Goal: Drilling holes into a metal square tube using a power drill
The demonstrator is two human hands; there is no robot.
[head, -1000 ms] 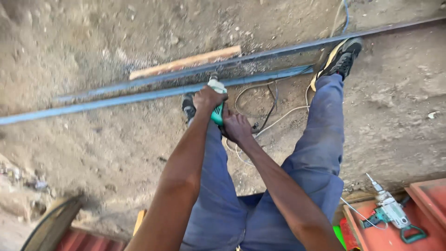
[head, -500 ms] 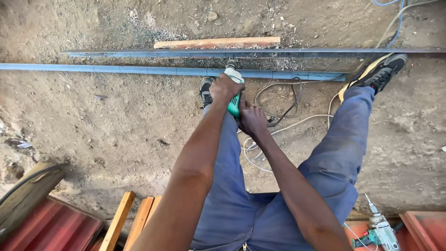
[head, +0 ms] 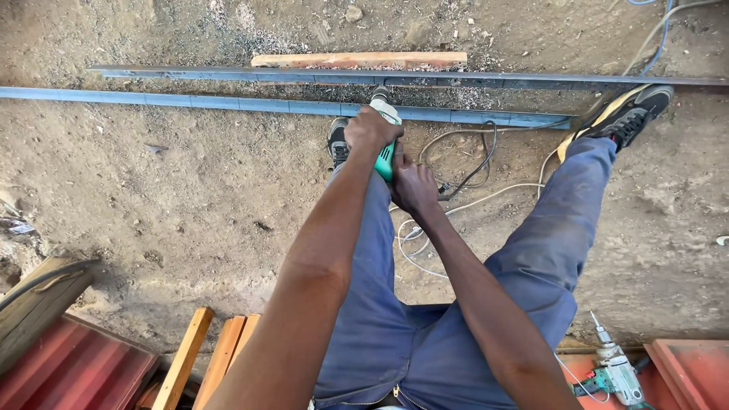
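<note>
Grinder, a green and white power tool, is gripped in both hands over the dirt, its front end brought against the nearer blue metal bar that lies across the ground. Nearest the camera, red corrugated sheets and orange wooden slats are seen at the lower left, and a green and grey drill is laid on a red surface at the lower right. Blue trousers are spread wide between them. The left hand is closed over the top of the tool, and the right hand is wrapped around its rear handle. Pale and dark cables are looped on the soil just beside the right hand. Beyond the first bar, a second dark bar is laid parallel, with a wooden plank just behind it. A black and yellow shoe is set against the bars at the right.
</note>
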